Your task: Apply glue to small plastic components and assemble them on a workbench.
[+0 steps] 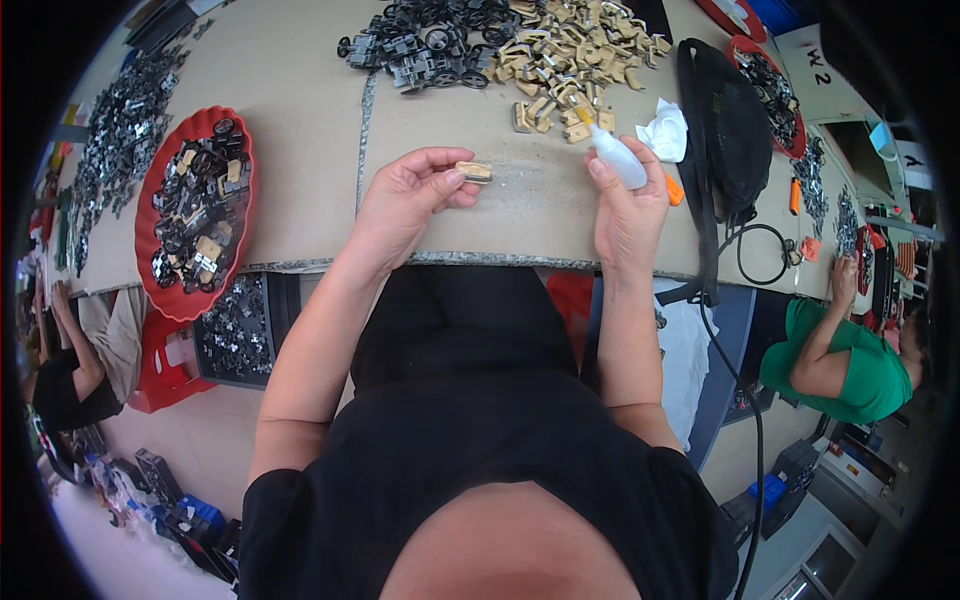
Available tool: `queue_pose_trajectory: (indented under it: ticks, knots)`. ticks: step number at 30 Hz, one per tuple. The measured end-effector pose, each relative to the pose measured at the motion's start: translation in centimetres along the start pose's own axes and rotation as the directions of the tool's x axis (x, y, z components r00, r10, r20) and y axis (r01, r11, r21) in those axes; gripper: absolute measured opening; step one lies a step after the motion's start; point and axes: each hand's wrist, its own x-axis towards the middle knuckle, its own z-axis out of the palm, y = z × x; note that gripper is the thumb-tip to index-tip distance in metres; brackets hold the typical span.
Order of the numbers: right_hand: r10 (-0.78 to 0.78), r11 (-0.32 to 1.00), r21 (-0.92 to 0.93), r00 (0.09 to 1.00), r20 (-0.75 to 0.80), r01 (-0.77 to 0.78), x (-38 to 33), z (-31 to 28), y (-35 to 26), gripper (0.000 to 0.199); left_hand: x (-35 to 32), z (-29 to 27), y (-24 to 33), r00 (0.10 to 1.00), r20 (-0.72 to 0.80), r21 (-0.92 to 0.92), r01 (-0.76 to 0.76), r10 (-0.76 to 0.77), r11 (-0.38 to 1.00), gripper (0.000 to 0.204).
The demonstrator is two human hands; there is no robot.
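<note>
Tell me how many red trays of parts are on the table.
3. One red tray lies at the left of the table, beyond the left hand. Two more sit at the far right; others may be hidden.

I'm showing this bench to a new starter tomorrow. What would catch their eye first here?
Probably the two hands at the table's near edge: the left hand pinches a small tan part, and the right hand holds a small white squeeze bottle tipped toward it. Next, the bright red tray of dark and tan pieces at the left, and the heap of tan parts beside black wheeled pieces at the far side.
</note>
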Motion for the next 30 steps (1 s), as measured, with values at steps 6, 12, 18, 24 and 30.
queue_pose_trajectory:
  ticks: [6, 12, 18, 24, 30]
  knots:
    - [-0.077, 0.966, -0.248, 0.997, -0.031, 0.067, 1.5, -2.6, -0.9, 0.038, 0.1, 0.1, 0.3, 0.998, 0.014, -0.039, 0.056, -0.056, 0.998, 0.026]
    - [-0.032, 0.928, -0.371, 0.999, -0.024, 0.021, 1.3, -3.5, -0.4, 0.047, 0.0, 1.3, 0.5, 0.991, 0.058, -0.147, 0.130, -0.122, 0.981, 0.027]
    - [-0.566, 0.434, -0.752, 0.800, 0.200, 0.495, -1.0, -2.3, -1.3, 0.029, -0.3, 1.9, 1.1, 0.988, 0.124, -0.130, 0.104, -0.088, 0.986, 0.027]
    - [0.411, 0.882, 0.015, 0.785, 0.463, -0.470, -3.7, 1.4, 0.4, 0.037, -0.2, 3.0, 1.0, 0.976, 0.208, -0.126, 0.089, -0.062, 0.988, 0.030]
    - [0.426, 0.816, 0.122, 0.730, 0.534, -0.565, -3.1, 2.0, 1.4, 0.041, -0.1, 2.9, 2.0, 0.976, 0.192, -0.018, 0.107, -0.102, 0.994, 0.028]
